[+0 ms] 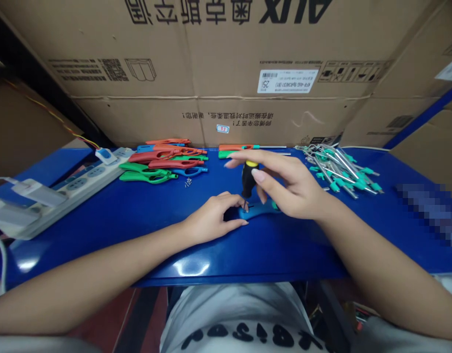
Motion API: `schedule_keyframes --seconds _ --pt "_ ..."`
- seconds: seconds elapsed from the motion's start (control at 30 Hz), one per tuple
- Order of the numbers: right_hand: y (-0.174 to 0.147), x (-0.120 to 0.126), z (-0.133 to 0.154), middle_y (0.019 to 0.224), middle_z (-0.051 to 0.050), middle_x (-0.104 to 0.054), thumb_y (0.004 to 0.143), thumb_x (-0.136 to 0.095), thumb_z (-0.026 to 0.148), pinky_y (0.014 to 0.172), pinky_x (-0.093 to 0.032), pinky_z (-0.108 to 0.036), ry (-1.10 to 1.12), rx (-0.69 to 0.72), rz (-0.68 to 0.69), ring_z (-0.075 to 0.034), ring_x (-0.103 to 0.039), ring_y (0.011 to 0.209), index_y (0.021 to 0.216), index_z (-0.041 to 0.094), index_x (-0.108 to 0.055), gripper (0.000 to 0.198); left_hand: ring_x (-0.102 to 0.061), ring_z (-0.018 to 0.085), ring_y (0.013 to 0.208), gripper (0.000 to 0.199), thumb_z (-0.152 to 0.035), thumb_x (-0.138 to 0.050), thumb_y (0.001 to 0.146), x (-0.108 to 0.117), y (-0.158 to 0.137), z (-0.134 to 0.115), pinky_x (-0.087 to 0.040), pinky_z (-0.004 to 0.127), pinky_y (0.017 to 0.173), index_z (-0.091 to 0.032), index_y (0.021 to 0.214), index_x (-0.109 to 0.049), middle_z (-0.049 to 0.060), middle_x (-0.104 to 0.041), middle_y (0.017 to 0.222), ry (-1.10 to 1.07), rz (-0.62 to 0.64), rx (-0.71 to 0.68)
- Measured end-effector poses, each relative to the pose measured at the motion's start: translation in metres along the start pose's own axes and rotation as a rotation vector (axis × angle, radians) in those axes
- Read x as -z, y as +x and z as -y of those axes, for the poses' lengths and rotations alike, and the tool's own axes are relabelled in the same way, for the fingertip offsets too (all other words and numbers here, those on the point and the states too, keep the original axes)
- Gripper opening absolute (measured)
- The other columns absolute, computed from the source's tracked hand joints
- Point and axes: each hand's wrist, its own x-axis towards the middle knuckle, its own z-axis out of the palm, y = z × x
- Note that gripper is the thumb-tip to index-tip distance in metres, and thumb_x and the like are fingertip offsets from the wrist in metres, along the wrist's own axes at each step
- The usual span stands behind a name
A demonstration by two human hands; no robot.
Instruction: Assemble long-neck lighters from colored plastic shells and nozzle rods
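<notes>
Casing: one, light-blue plastic, elongated, lying flat on the glossy dark-blue table (303, 255); landmark for the places below (261, 210)
Screwdriver: one, black handle with yellow band (248, 180), thin dark shaft, near upright, tip down at the casing's left end
Left hand: thumb and fingertips grasping the casing's left end, close about the shaft (214, 215)
Right hand: fingers grasping the screwdriver's handle, directly above the casing (290, 184)
Step in hand: fastening work, by appearance, at the casing's left end; screw, if any, too small to tell
Next move calls for: shaft kept in line, downward pressure, wrist turn, casing held steady
Shells: red, orange, green and blue plastic, heaped beyond the casing, to its left (161, 159)
Rods: silver metal tubes with teal plastic fittings, piled beyond the casing, to its right (341, 169)
Power strip: white plastic, plugs inserted, far left of the casing (78, 184)
</notes>
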Motion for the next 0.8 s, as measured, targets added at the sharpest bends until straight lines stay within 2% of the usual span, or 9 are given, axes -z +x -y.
schedule_keyframes --seconds 0.1,0.17,0.23,0.33,0.43,0.53,0.63,0.7,0.8 --pt "0.0016 -0.0014 -0.0007 0.104 -0.005 -0.072 0.103 -0.05 0.034 0.068 -0.055 -0.027 0.084 -0.027 -0.012 -0.013 -0.066 0.073 0.124 0.02 -0.063 0.028 -0.068 0.02 0.101 0.022 -0.025 -0.077 0.085 -0.0018 -0.0003 0.0009 -0.053 0.033 0.093 -0.02 0.103 -0.065 0.003 -0.072 0.105 -0.012 -0.01 -0.005" --pt "0.0004 -0.0008 -0.0042 0.093 -0.004 -0.072 0.095 -0.063 0.04 0.069 -0.054 -0.028 -0.017 0.04 -0.077 -0.014 -0.064 0.071 0.108 0.02 -0.068 0.024 -0.068 0.02 0.1 0.023 -0.024 -0.078 0.084 -0.0034 -0.0004 0.0014 -0.053 0.033 0.092 -0.02 0.103 -0.065 0.003 -0.073 0.104 -0.021 -0.027 0.001" --pt "-0.0013 0.0004 -0.0066 0.088 -0.004 -0.07 0.092 -0.068 0.044 0.069 -0.053 -0.029 -0.149 0.117 -0.103 -0.016 -0.064 0.073 0.101 0.02 -0.07 0.026 -0.069 0.021 0.099 0.023 -0.024 -0.078 0.083 -0.0045 -0.0004 0.0011 -0.053 0.034 0.092 -0.02 0.103 -0.066 0.003 -0.073 0.104 -0.027 -0.039 0.01" --pt "-0.0015 0.0008 -0.0039 0.11 -0.009 -0.071 0.099 -0.055 0.04 0.075 -0.055 -0.029 -0.184 0.107 -0.026 -0.019 -0.067 0.091 0.121 0.022 -0.067 0.031 -0.068 0.021 0.098 0.021 -0.023 -0.077 0.084 -0.0038 -0.0001 -0.0008 -0.053 0.034 0.091 -0.02 0.101 -0.066 0.002 -0.073 0.102 -0.034 -0.04 0.014" --pt "0.0013 -0.0009 0.0015 0.119 -0.009 -0.069 0.105 -0.04 0.028 0.076 -0.055 -0.028 -0.01 -0.016 0.033 -0.016 -0.067 0.093 0.138 0.021 -0.056 0.037 -0.068 0.02 0.098 0.019 -0.023 -0.077 0.084 -0.0021 0.0002 -0.0025 -0.053 0.033 0.09 -0.02 0.098 -0.065 0.002 -0.073 0.102 -0.034 -0.037 0.008" --pt "0.0025 -0.0021 0.0002 0.102 -0.006 -0.072 0.101 -0.053 0.033 0.073 -0.054 -0.027 0.006 -0.02 -0.045 -0.015 -0.066 0.081 0.123 0.019 -0.064 0.029 -0.068 0.019 0.1 0.02 -0.021 -0.078 0.083 -0.0021 0.0003 -0.0026 -0.052 0.033 0.093 -0.02 0.099 -0.065 0.001 -0.073 0.104 -0.04 -0.035 0.017" --pt "0.0006 -0.0013 -0.0054 0.093 -0.006 -0.071 0.093 -0.066 0.045 0.073 -0.052 -0.029 -0.187 0.061 -0.139 -0.017 -0.065 0.079 0.104 0.019 -0.07 0.029 -0.067 0.019 0.101 0.022 -0.02 -0.078 0.083 -0.0031 0.0005 -0.0021 -0.052 0.033 0.094 -0.02 0.101 -0.065 0.001 -0.073 0.104 -0.049 -0.029 0.024" --pt "-0.0002 -0.0004 -0.0069 0.099 -0.008 -0.072 0.096 -0.061 0.047 0.075 -0.053 -0.03 -0.261 0.071 -0.123 -0.019 -0.067 0.086 0.107 0.019 -0.07 0.031 -0.067 0.019 0.1 0.022 -0.021 -0.078 0.083 -0.0034 0.0006 -0.0021 -0.052 0.033 0.094 -0.02 0.101 -0.065 0.001 -0.072 0.104 -0.047 -0.03 0.023" --pt "0.0015 0.0006 -0.0051 0.121 -0.01 -0.068 0.106 -0.041 0.037 0.078 -0.054 -0.029 -0.088 -0.028 -0.028 -0.018 -0.067 0.097 0.129 0.021 -0.061 0.035 -0.067 0.019 0.1 0.02 -0.023 -0.077 0.085 -0.0029 0.0007 -0.0026 -0.053 0.034 0.093 -0.02 0.1 -0.065 0.002 -0.073 0.106 -0.048 -0.024 0.025"
